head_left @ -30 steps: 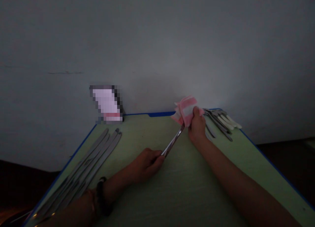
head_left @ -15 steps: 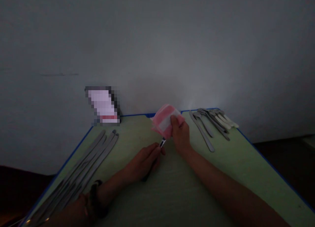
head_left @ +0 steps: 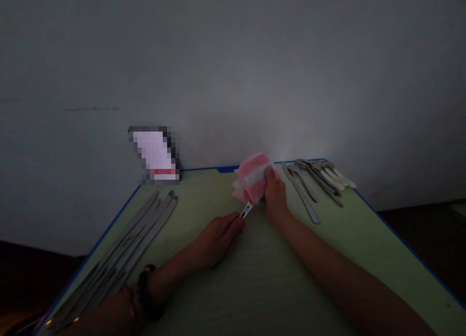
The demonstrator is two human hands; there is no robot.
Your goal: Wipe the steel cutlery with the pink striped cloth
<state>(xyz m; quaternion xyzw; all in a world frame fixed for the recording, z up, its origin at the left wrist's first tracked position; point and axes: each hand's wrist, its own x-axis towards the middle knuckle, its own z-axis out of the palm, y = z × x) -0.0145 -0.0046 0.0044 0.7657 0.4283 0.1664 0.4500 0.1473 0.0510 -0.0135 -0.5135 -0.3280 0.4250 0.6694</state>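
My left hand (head_left: pixel 220 239) is closed around a shiny metal piece of cutlery (head_left: pixel 246 210). Most of its length is hidden by my fingers and the cloth, so its exact kind cannot be told. In my right hand (head_left: pixel 275 195) is a folded pink and white striped cloth (head_left: pixel 257 173), pinched between thumb and fingers. The cloth covers the far end of the cutlery, above the middle of the table.
Several long metal table knives (head_left: pixel 134 234) lie side by side along the table's left. Toward the back right lie a knife (head_left: pixel 304 195), a spoon (head_left: pixel 307 185), more metal cutlery (head_left: pixel 320 176) and white-handled pieces (head_left: pixel 337 177). A blurred-out phone-like screen (head_left: pixel 155 151) leans against the wall (head_left: pixel 233 74).
Both hands, with the cloth and the cutlery, have shifted slightly to the right. The cloth has turned a little, and the cutlery's dark lower end no longer shows below my left hand.
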